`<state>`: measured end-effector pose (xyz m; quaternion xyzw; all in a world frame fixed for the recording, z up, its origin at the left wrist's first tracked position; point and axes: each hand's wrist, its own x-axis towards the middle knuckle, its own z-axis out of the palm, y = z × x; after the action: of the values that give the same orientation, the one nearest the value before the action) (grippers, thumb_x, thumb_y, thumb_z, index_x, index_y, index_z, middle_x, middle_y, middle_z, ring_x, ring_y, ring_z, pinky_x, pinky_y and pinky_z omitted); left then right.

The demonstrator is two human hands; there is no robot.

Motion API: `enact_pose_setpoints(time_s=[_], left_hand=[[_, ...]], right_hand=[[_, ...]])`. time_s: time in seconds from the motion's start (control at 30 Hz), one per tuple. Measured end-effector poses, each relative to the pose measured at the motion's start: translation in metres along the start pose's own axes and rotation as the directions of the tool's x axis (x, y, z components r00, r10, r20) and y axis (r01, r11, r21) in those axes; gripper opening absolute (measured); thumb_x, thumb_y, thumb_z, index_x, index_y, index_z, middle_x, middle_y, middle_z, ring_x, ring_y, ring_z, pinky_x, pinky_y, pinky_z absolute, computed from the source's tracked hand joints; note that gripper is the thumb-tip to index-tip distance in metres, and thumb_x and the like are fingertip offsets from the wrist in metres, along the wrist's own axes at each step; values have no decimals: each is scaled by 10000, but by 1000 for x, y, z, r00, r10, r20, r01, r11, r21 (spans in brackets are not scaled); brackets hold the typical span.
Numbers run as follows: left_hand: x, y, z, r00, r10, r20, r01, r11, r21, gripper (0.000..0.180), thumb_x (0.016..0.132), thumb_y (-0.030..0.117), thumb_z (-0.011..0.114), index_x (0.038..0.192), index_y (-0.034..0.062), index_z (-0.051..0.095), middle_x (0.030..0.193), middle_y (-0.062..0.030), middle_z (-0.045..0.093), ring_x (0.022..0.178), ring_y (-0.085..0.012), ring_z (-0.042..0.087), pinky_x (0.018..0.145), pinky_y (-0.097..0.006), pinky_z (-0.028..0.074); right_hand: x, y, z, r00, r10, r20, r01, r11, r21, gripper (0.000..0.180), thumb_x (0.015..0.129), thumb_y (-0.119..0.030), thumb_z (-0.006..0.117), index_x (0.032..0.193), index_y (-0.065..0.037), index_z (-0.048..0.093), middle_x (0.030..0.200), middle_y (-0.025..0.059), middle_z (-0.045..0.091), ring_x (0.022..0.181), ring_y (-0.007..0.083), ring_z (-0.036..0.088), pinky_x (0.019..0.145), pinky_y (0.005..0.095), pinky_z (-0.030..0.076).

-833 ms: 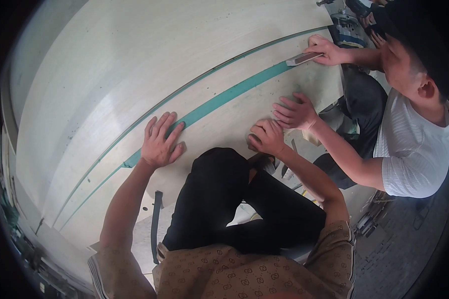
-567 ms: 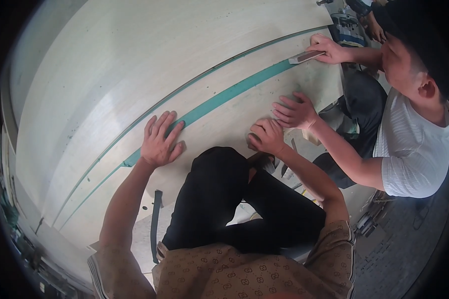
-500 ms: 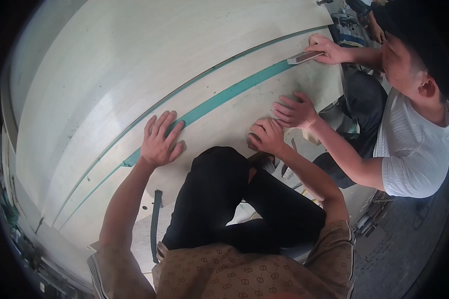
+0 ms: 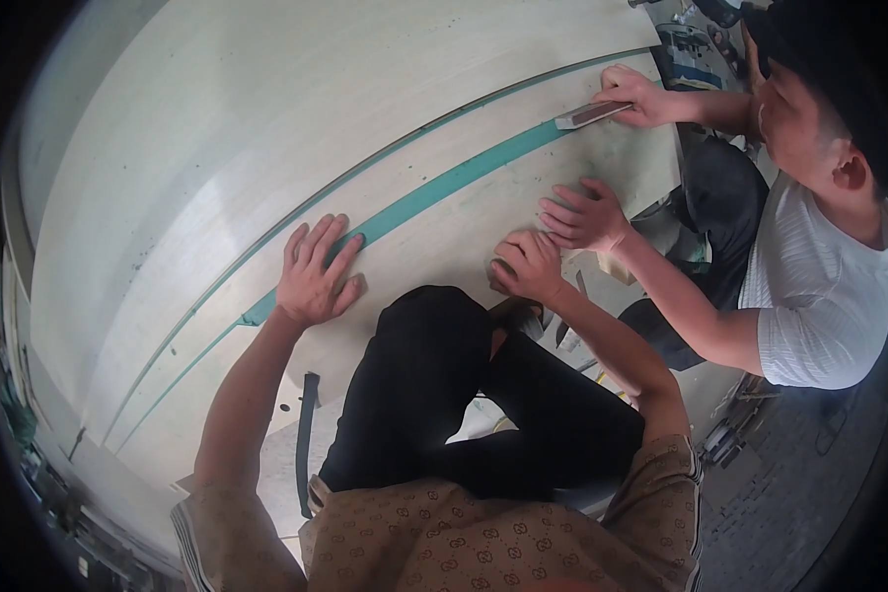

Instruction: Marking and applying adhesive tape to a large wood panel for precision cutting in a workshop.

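Observation:
A long teal strip [image 4: 454,183] runs diagonally across a pale board [image 4: 434,242]. My left hand [image 4: 316,274] presses flat on the board and over the strip's lower left part, fingers spread. At the board's near edge, my right hand [image 4: 529,266] curls its fingers over the edge; its underside is hidden. Touching or nearly touching it is a co-worker's hand [image 4: 584,217], laid on the board. The co-worker's other hand [image 4: 641,97] holds a flat block [image 4: 590,115] with a brown face against the strip's far right end.
Beyond a dark seam lies another large pale sheet [image 4: 345,79]. The co-worker in a white shirt [image 4: 824,286] crouches at the right. A dark narrow strap [image 4: 307,434] hangs by my left leg. A blue machine [image 4: 689,59] stands at the far right, tools [image 4: 725,444] on the floor.
The co-worker's block has slid slightly left along the teal strip. Both my hands stay in place.

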<state>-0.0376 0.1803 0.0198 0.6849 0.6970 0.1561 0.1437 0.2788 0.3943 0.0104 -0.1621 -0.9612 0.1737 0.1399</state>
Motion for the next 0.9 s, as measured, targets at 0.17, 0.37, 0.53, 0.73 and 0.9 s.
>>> enact_pose_setpoints(time_s=[0.17,0.37,0.53,0.73,0.9], left_hand=[[-1,0,0,1000,-2,-2,2,1000,-1,568,817,328,606,1345,136,524,1475,-144,412,1378,-316,376,1143,-527,239],[0,0,-1,1000,1,5,-1,1000,3,572,812,328,608,1345,135,526,1478,-141,409,1381,-315,374,1145,-525,235],[0,0,0,1000,-4,1,4,1000,-2,572,814,332,606,1346,140,524,1480,-138,408,1383,-313,369,1146,-525,232],[0,0,0,1000,-6,10,6,1000,0,572,818,334,604,1351,147,518,1483,-136,403,1386,-312,365,1148,-527,229],[-1,0,0,1000,-10,15,10,1000,-6,572,823,334,603,1356,148,512,1486,-136,397,1389,-311,359,1149,-530,226]], right_hand=[[-1,0,1,1000,3,5,-3,1000,-9,236,736,-251,724,916,-139,621,914,32,568,770,226,580,672,353,445],[0,-1,-1,1000,3,4,-3,1000,-1,238,734,-244,727,920,-139,623,914,33,567,771,229,581,676,356,450],[0,-1,0,1000,7,12,-7,1000,-4,238,733,-240,728,921,-138,623,916,34,566,771,232,579,674,357,451],[-2,-1,0,1000,11,14,-11,1000,-4,234,738,-247,724,921,-142,624,920,32,565,777,228,579,676,357,450],[0,-1,-1,1000,0,-1,0,1000,-7,231,736,-248,723,916,-142,624,917,32,564,778,227,579,676,359,449]])
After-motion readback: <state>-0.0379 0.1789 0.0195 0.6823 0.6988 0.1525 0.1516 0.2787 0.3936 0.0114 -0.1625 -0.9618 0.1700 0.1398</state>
